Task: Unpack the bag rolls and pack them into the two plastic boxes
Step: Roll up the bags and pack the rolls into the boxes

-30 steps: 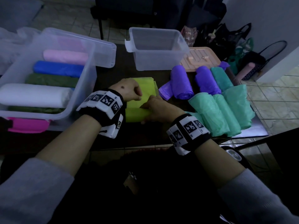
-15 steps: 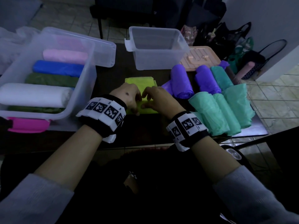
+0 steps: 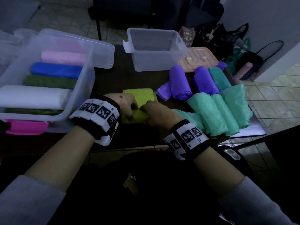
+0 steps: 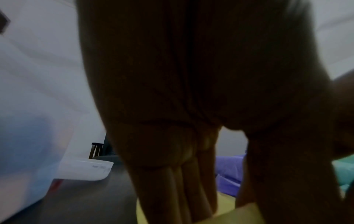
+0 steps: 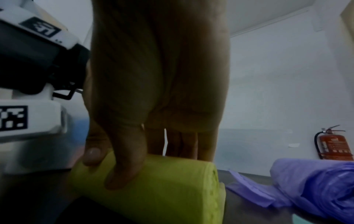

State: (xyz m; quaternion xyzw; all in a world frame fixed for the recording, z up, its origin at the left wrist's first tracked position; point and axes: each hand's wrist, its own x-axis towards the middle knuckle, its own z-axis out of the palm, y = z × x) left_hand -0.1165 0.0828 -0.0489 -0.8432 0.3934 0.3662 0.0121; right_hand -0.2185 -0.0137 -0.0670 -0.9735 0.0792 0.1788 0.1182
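Both hands, left hand [image 3: 125,103] and right hand [image 3: 158,113], clamp yellow-green bag roll [image 3: 138,101] near desk's front edge, tightening it for packing.

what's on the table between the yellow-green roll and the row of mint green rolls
A purple roll with a loose flap trailing toward the yellow-green roll; the mint green rolls lie beyond it. Head view shows it.

The right hand [image 5: 159,84] comes down on a yellow-green roll [image 5: 162,186], thumb pressed on its near side and fingers [image 5: 180,144] behind it. Another thumb [image 5: 91,154] touches its left end. Purple rolls [image 5: 314,181] lie right; a red extinguisher [image 5: 333,145] hangs on the wall.
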